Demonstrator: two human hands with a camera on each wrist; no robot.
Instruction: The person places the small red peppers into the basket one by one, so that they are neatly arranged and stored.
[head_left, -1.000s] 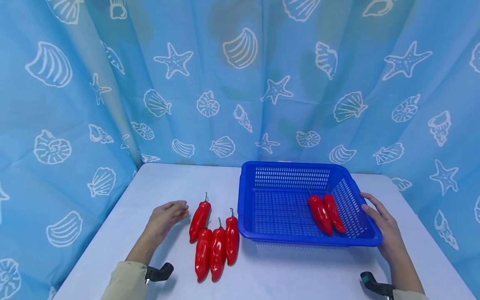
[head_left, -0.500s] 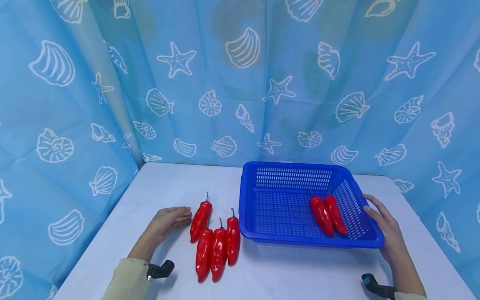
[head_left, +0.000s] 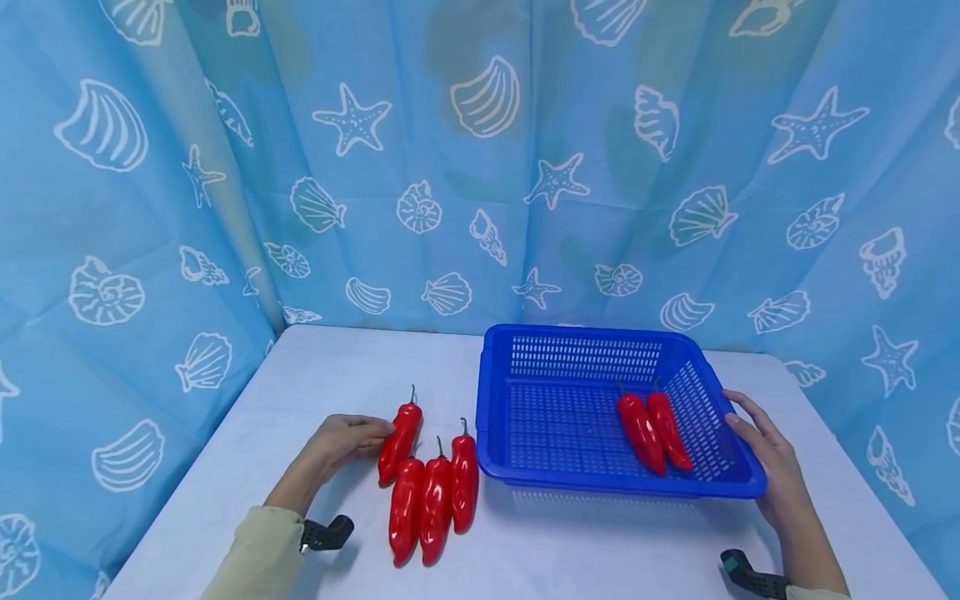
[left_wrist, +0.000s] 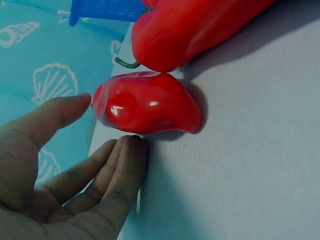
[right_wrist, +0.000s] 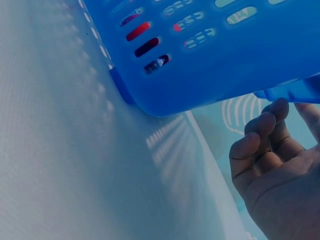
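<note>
In the head view, my left hand [head_left: 347,443] is at the leftmost red chili pepper [head_left: 400,443], its fingertips right at the pepper's side. The left wrist view has the thumb near one end of this pepper [left_wrist: 147,102] and the other fingers along its lower side, not closed round it. Several more red peppers [head_left: 436,510] lie close by on the right, stems pointing away. My right hand [head_left: 772,458] holds the right rim of a blue plastic basket [head_left: 600,482], thumb over the edge. Below that rim, its other fingers [right_wrist: 246,146] curl loosely. Two peppers [head_left: 642,433] lie inside the basket.
A white table [head_left: 570,550] carries everything. A blue curtain [head_left: 480,167] with white shells and starfish hangs behind and at both sides. The basket's left wall stands just right of the loose peppers. Both wrists wear black camera mounts [head_left: 327,533].
My left hand has moved right, from beside the leftmost pepper until its fingertips meet the pepper's side. The right hand, basket and peppers stay in place.
</note>
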